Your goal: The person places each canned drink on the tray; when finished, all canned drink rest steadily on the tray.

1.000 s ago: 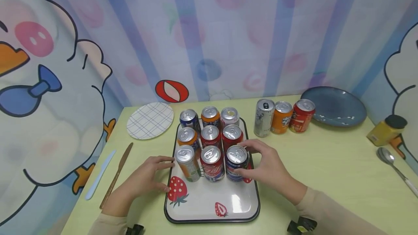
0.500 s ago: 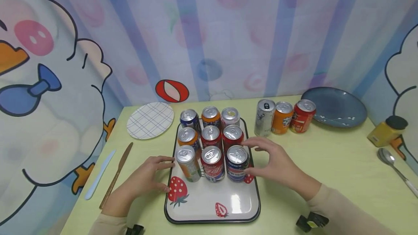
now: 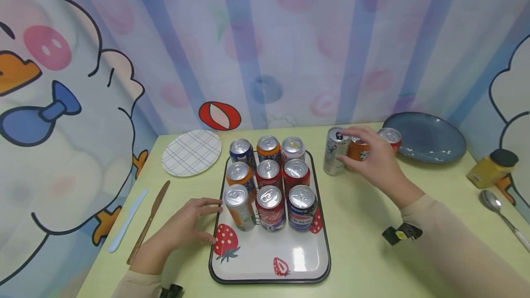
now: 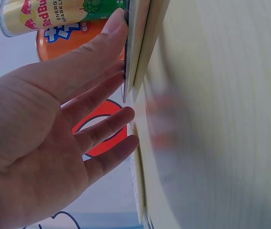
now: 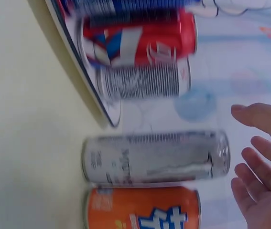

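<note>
Several drink cans stand upright in rows of three on a white strawberry-patterned tray [image 3: 248, 261] with a dark rim. The front row holds a slim Red Bull can [image 3: 240, 208], a red can [image 3: 270, 210] and a dark blue can [image 3: 302, 210]. My left hand [image 3: 188, 224] rests its fingertips against the tray's left edge, holding nothing. Behind the tray to the right is a tall silver can [image 3: 332, 155], standing beside an orange can [image 5: 140, 210]. My right hand [image 3: 374, 157] is close to the silver can, thumb and fingers spread apart, gripping nothing.
A red can [image 3: 391, 137] stands partly hidden behind my right hand, near a dark blue plate [image 3: 432, 137]. Farther right are a yellow jar [image 3: 490, 169] and a spoon [image 3: 505, 215]. On the left lie a checked plate [image 3: 192, 153] and two knives, one brown [image 3: 149, 222], one pale blue [image 3: 128, 220].
My right hand has left the dark blue can at the tray's front right and moved back and right toward the silver can. My left hand has stayed at the tray edge.
</note>
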The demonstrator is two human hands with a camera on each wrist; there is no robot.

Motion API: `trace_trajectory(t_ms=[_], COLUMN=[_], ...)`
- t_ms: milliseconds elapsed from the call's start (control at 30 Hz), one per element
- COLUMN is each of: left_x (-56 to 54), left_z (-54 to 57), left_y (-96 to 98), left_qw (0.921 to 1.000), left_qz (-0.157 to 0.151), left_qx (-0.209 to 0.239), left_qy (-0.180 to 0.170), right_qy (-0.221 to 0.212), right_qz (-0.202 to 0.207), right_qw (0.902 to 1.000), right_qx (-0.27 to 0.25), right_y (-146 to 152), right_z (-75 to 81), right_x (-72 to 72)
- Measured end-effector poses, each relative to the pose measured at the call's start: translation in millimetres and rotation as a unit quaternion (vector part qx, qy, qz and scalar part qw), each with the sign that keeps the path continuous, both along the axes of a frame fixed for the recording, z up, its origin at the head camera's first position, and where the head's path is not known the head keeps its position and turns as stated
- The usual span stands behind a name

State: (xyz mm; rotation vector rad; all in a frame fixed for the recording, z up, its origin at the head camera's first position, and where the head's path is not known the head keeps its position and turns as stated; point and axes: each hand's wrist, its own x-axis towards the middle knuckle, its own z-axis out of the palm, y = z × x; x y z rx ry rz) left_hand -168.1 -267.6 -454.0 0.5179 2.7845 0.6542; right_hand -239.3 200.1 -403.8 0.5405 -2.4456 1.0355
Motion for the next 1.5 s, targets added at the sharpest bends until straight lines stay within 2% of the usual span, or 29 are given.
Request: trace_trajectory(t_ms=[100,200,367,567,733,900,1067,1300,1500], left_x=[-0.2,-0.5,-0.8,0.5,0.6,-0.6,-1.8,-0.7,0.1], left_z=[-1.3,-2.5,-2.5,-0.3,-1.3,-4.0,-4.5,-2.6,-1.8], left_y=[-0.1,-0.2,1.0,2.4,1.3,-1.7,-1.2,-0.1,0.6], left_qw=[1.0000,1.0000,0.9999,0.9998,0.9997,0.9997,0.9996,0.9998,1.0000], left_qz=[0.004,-0.001,-0.009,-0.004,-0.009,-0.008,-0.012,-0.005,0.003], left_qx=[0.000,0.002,0.001,-0.001,0.000,0.000,0.004,0.000,-0.001], left_qy=[-0.003,0.003,0.010,0.017,0.021,0.024,0.024,0.018,0.009], right_qy=[-0.021,-0.068,-0.132,-0.135,-0.117,-0.077,-0.050,-0.097,-0.096], right_qz=[-0.007,-0.008,-0.006,-0.014,-0.023,-0.022,-0.031,-0.033,-0.009], right_qw=[0.9998,0.9975,0.9905,0.9905,0.9928,0.9954,0.9960,0.9930,0.9939], right_qx=[0.004,0.017,0.038,0.025,-0.016,-0.052,-0.067,-0.060,-0.054], right_y=[5,10,15,16,14,12,11,8,4], right_z=[1.6,1.8,-2.1,-6.4,-10.5,-17.3,-15.7,-3.1,-3.1], right_x=[-14.8,-27.1,-39.4,-45.2,-39.4,-23.6,6.6,55.8,93.4])
